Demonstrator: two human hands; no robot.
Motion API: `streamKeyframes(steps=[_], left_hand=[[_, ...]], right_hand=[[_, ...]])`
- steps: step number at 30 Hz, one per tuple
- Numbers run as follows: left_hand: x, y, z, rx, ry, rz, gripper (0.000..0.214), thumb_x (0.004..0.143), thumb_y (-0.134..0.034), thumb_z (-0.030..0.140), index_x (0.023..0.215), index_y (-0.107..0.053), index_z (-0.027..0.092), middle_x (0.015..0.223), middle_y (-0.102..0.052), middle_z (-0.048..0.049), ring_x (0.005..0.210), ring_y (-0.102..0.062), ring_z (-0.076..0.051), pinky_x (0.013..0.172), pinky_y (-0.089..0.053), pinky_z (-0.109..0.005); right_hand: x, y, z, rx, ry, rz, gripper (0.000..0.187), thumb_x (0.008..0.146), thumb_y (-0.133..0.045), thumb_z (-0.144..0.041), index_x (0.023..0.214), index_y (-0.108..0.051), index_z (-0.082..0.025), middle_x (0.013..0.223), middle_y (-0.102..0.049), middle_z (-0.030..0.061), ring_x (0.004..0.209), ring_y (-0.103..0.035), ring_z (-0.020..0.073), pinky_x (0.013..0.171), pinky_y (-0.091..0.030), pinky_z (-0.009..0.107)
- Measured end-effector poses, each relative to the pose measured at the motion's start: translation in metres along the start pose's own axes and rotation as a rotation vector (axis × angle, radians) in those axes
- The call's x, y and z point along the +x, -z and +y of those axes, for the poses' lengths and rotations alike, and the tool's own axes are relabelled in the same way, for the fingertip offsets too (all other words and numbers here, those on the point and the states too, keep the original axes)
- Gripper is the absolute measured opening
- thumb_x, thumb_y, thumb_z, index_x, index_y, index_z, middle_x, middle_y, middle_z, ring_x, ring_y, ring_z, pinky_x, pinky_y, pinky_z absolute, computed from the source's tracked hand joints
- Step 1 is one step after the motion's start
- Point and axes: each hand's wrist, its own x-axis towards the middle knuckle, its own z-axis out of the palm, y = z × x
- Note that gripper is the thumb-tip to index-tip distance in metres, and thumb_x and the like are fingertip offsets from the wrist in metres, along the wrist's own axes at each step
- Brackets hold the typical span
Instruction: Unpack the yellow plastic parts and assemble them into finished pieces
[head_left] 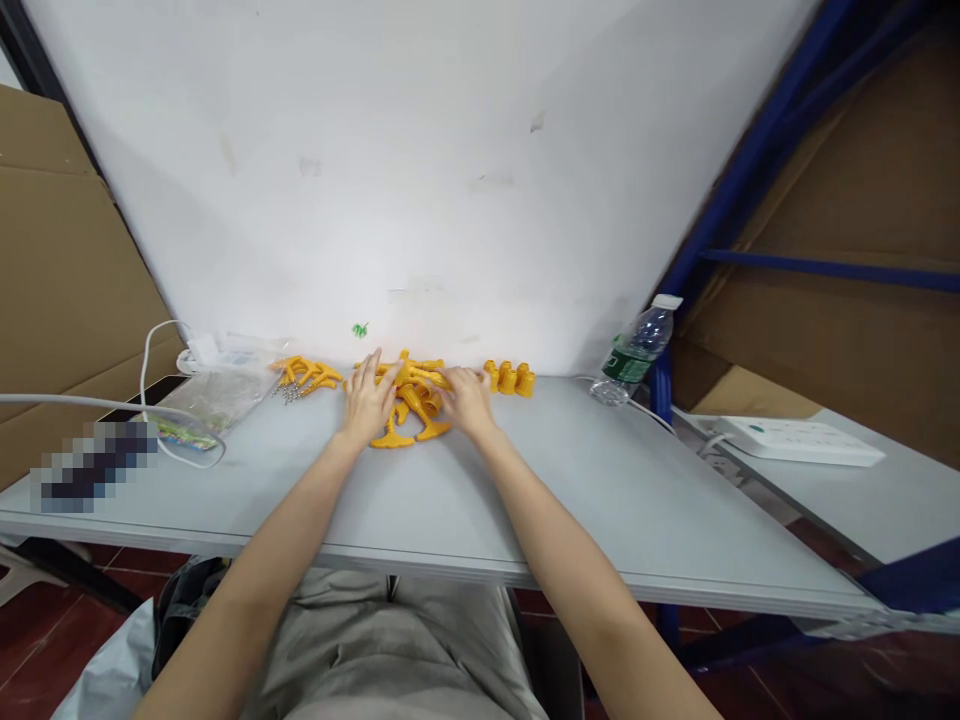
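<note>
A pile of yellow plastic parts (411, 400) lies on the table before me, with long branching pieces on top and curved, flat-ended pieces at the front. My left hand (367, 400) rests against the pile's left side, fingers spread and thumb reaching over the parts. On the opposite side, my right hand (469, 400) touches the pile with bent, parted fingers. Just beyond it stand several yellow cup-shaped pieces (508, 378) in a row. Left of the pile lie yellow branched pieces (306, 374), and small metal screws (286, 394) are scattered by them.
A clear plastic bag (232, 385) and white cable (146, 370) lie at the left, near a blurred dark object (97, 465). A bottle with a green label (637, 350) leans at right. A power strip (802, 440) rests on the neighbouring surface. The white panel (450, 180) rises behind.
</note>
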Motion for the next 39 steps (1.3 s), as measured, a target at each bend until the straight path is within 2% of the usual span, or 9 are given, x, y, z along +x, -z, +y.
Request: streamKeyframes(steps=[3,6,11,18,24,27,31,35,39], left_hand=[[0.000,-0.001,-0.007,-0.008,0.036,-0.069,0.040,0.096,-0.043,0.026,0.133,-0.059,0.023,0.128,-0.062,-0.0143,0.114,-0.060,-0.027,0.098,-0.044,-0.041],[-0.002,-0.002,-0.015,-0.046,0.070,-0.099,0.039,0.097,-0.044,0.027,0.132,-0.059,0.022,0.117,-0.066,-0.0117,0.100,-0.064,-0.024,0.090,-0.049,-0.035],[-0.003,-0.004,-0.018,-0.143,0.034,-0.095,0.038,0.097,-0.043,0.026,0.131,-0.057,0.022,0.125,-0.063,-0.0112,0.107,-0.063,-0.023,0.088,-0.050,-0.033],[-0.003,-0.007,-0.013,-0.189,0.045,-0.090,0.029,0.090,-0.054,0.028,0.118,-0.061,0.021,0.114,-0.069,-0.0081,0.100,-0.066,-0.022,0.087,-0.052,-0.034],[-0.002,-0.002,-0.013,-0.163,0.049,-0.098,0.031,0.089,-0.054,0.026,0.119,-0.061,0.021,0.114,-0.070,-0.0077,0.104,-0.065,-0.021,0.090,-0.051,-0.033],[-0.001,-0.001,-0.011,-0.150,0.070,-0.123,0.033,0.087,-0.055,0.026,0.119,-0.062,0.020,0.114,-0.070,-0.0076,0.105,-0.066,-0.022,0.089,-0.051,-0.032],[0.000,0.001,-0.003,-0.130,0.138,-0.119,0.031,0.085,-0.059,0.027,0.116,-0.064,0.023,0.111,-0.072,-0.0063,0.102,-0.067,-0.023,0.083,-0.051,-0.031],[0.001,0.004,0.005,-0.110,0.212,-0.154,0.032,0.082,-0.063,0.027,0.114,-0.065,0.024,0.103,-0.073,-0.0056,0.096,-0.068,-0.024,0.078,-0.051,-0.031],[0.001,0.006,0.004,-0.084,0.253,-0.161,0.032,0.080,-0.065,0.026,0.112,-0.066,0.024,0.097,-0.074,-0.0051,0.091,-0.068,-0.024,0.076,-0.050,-0.031]], right_hand=[[0.000,-0.003,-0.013,0.003,0.165,-0.074,0.033,0.096,-0.046,-0.028,0.123,-0.062,-0.017,0.113,-0.070,0.0139,0.106,-0.059,0.0280,0.097,-0.032,0.042],[-0.001,-0.004,-0.018,-0.012,0.206,-0.128,0.035,0.097,-0.044,-0.027,0.126,-0.060,-0.016,0.116,-0.068,0.0152,0.108,-0.058,0.0283,0.095,-0.035,0.042],[-0.001,0.000,-0.019,-0.078,0.158,-0.189,0.034,0.095,-0.044,-0.020,0.125,-0.059,-0.015,0.115,-0.069,0.0156,0.109,-0.058,0.0289,0.095,-0.034,0.043],[0.000,0.002,-0.017,-0.141,0.131,-0.067,0.033,0.087,-0.042,-0.004,0.109,-0.062,-0.019,0.105,-0.071,0.0114,0.103,-0.059,0.0263,0.102,-0.028,0.044],[-0.001,0.001,-0.013,-0.059,0.186,-0.130,0.033,0.096,-0.044,-0.022,0.126,-0.056,-0.017,0.120,-0.068,0.0151,0.111,-0.058,0.0283,0.100,-0.033,0.045],[-0.001,0.002,-0.014,-0.085,0.162,-0.159,0.032,0.095,-0.044,-0.019,0.124,-0.058,-0.018,0.118,-0.069,0.0150,0.110,-0.058,0.0296,0.103,-0.030,0.050],[0.000,0.002,-0.015,-0.131,0.116,-0.071,0.035,0.089,-0.043,-0.008,0.116,-0.061,-0.021,0.112,-0.069,0.0128,0.109,-0.056,0.0285,0.108,-0.025,0.054],[0.001,0.002,-0.013,-0.142,0.081,-0.004,0.038,0.088,-0.037,-0.004,0.111,-0.061,-0.022,0.108,-0.068,0.0101,0.108,-0.056,0.0253,0.113,-0.021,0.050],[0.001,0.003,-0.009,-0.087,0.130,-0.076,0.028,0.092,-0.045,-0.014,0.115,-0.060,-0.018,0.111,-0.068,0.0118,0.111,-0.057,0.0258,0.110,-0.029,0.045]])
